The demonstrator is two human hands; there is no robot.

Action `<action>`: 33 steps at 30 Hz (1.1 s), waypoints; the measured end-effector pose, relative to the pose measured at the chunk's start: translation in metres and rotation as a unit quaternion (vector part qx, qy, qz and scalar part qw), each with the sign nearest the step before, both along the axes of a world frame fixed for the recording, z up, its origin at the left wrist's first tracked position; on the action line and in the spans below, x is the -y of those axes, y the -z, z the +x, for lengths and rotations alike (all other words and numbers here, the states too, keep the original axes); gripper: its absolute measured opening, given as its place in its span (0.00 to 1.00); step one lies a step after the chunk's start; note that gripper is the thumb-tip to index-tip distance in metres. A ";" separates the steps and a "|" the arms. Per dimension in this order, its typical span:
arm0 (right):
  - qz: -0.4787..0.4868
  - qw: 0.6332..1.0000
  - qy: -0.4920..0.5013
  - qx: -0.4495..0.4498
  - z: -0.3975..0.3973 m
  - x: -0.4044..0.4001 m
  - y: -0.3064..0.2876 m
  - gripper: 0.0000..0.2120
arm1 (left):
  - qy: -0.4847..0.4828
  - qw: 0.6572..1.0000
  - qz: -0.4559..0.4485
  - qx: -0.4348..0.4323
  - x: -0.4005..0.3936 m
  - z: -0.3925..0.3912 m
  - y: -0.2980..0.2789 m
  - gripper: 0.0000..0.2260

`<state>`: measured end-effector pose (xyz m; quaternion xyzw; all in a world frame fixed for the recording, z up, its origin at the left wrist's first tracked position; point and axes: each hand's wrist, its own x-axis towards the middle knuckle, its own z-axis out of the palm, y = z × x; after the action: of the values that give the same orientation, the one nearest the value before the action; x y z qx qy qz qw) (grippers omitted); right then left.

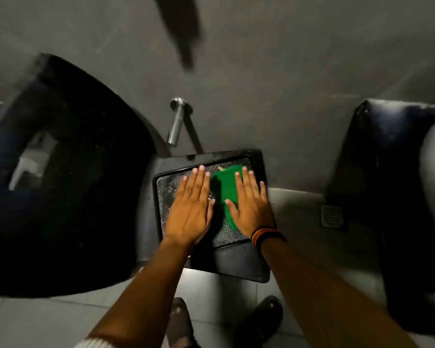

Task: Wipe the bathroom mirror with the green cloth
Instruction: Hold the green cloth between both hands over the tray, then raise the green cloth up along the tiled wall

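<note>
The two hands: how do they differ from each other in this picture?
The right hand lies on the green cloth; the left hand lies beside the cloth, on the speckled surface of the dark tray. The right wrist wears striped bands; the left wrist is bare. Both hands are flat, palm down, fingers stretched forward.

Tiled bathroom: wall tap, floor drain, black basin.

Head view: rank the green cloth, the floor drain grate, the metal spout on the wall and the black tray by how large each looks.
1. Black tray
2. Green cloth, partly hidden under the right hand
3. Metal spout
4. Floor drain grate

Spout and grate look close in size; that order is unsure.
</note>
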<state>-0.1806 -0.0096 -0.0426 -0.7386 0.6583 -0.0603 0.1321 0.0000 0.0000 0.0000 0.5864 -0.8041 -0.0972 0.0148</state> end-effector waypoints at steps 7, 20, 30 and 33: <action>0.031 0.998 -0.049 -0.035 0.003 0.034 0.098 0.39 | -0.005 1.000 0.010 -0.004 0.003 0.004 0.080 0.30; -0.056 0.988 0.028 0.138 0.009 0.044 0.052 0.32 | 0.024 0.999 -0.032 -0.037 0.016 -0.004 0.041 0.29; -0.310 0.932 0.030 0.187 -0.032 0.096 -0.262 0.30 | 0.075 0.960 -0.252 -0.098 0.097 -0.073 -0.260 0.28; -0.410 0.896 0.008 0.171 -0.052 0.105 -0.402 0.28 | 0.096 0.933 -0.323 -0.130 0.109 -0.088 -0.394 0.29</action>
<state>-0.2327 -0.1144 0.3598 -0.7001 0.5485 -0.4513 -0.0731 -0.0884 -0.1092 0.3937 0.4523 -0.8355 0.0915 0.2983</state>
